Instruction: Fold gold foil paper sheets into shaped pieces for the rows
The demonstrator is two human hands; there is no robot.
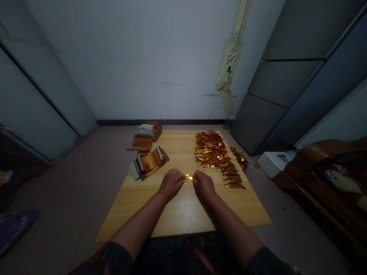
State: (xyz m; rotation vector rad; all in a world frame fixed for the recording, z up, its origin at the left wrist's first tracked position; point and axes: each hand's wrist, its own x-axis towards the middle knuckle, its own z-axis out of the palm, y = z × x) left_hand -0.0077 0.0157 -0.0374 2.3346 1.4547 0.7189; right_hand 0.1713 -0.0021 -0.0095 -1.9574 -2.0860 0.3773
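Note:
Between my two hands, just above or on the wooden board, stretches a small shiny strip of gold foil paper point(188, 178). My left hand point(171, 182) has its fingers closed on one end of it. The other end is pinched in my right hand point(203, 184). To the left lies a stack of gold foil sheets point(151, 160), curled up at the edges with pale undersides. Rows of folded gold foil pieces point(211, 149) cover the board's right side, and a shorter row of folded pieces point(232, 175) lies nearer to my right hand.
The wooden board point(183, 217) is before me. More foil sheets point(142, 142) overhang its far left corner. Further folded pieces point(239, 158) lie past its right edge. A grey refrigerator point(266, 99), a white box point(272, 164) and wooden furniture point(315, 172) stand to the right; a purple bag point(18, 225) lies left.

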